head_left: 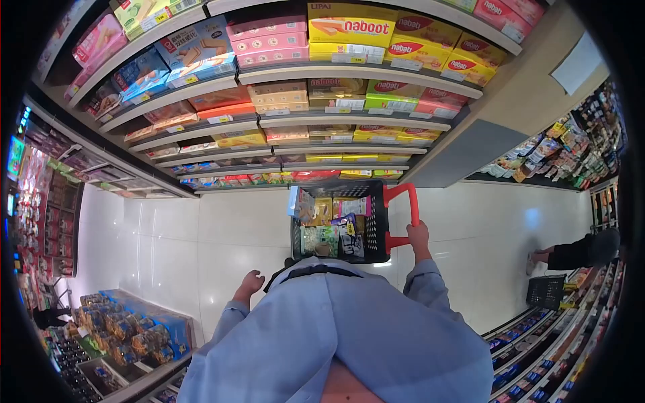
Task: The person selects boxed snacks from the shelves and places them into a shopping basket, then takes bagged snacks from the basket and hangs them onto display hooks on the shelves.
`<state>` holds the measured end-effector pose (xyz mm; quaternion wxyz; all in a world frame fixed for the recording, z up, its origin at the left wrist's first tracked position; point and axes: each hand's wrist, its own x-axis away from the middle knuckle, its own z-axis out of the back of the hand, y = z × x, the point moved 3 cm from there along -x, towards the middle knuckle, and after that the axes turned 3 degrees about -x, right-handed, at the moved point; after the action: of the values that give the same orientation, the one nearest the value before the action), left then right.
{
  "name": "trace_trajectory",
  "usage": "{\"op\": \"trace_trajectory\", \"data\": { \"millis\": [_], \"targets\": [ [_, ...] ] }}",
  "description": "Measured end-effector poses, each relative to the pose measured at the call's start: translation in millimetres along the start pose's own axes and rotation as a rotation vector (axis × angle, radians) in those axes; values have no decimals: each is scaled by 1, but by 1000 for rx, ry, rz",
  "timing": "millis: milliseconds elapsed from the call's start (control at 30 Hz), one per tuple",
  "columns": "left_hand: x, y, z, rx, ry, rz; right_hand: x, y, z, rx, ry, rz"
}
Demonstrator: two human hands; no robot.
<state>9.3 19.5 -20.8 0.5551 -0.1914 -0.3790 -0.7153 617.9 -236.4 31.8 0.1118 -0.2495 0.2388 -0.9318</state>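
My right hand (418,236) grips the red handle (413,201) of a black shopping basket (381,225) on the floor before me. Inside the basket lie several packaged goods, among them a light blue box (293,201) at the left rim, a green and white packet (319,234) and a dark purple packet (347,227). At my left side hangs my left hand (252,281), loosely curled with fingers partly apart. Nothing shows in it, and it is apart from the basket.
Shelves ahead hold boxed wafers, including a yellow box (349,25) and blue boxes (198,50). Bottled goods (131,329) stand on a display at lower left. To the right are another person's leg (568,255) and a dark basket (545,291). Pale tiled floor (228,228) runs sideways.
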Motion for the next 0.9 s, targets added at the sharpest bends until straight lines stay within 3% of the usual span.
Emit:
{"op": "trace_trajectory", "data": {
  "millis": [233, 400, 500, 567, 633, 700, 800, 900],
  "targets": [
    [-14, -55, 44, 64, 1, 17, 60, -22, 19, -78, 357, -166],
    [-24, -90, 52, -2, 2, -18, 99, 46, -20, -58, 420, -205],
    [-34, -110, 41, 2, -61, -24, 141, 101, -64, 98, 172, -216],
    [-38, -111, 43, -9, -132, -9, 154, 167, -112, 188, -163, -280],
    [-45, -111, 42, -86, -143, -55, 214, 111, -94, 81, -476, -451],
    [-64, -110, 41, -129, -151, -96, 239, 99, -89, 36, -589, -522],
    [-98, -85, 49, -183, -94, -205, 246, 104, -83, -193, -467, -506],
    [-109, -9, 81, -66, -80, -205, 215, 92, -82, -271, -495, -513]
  ]
}}
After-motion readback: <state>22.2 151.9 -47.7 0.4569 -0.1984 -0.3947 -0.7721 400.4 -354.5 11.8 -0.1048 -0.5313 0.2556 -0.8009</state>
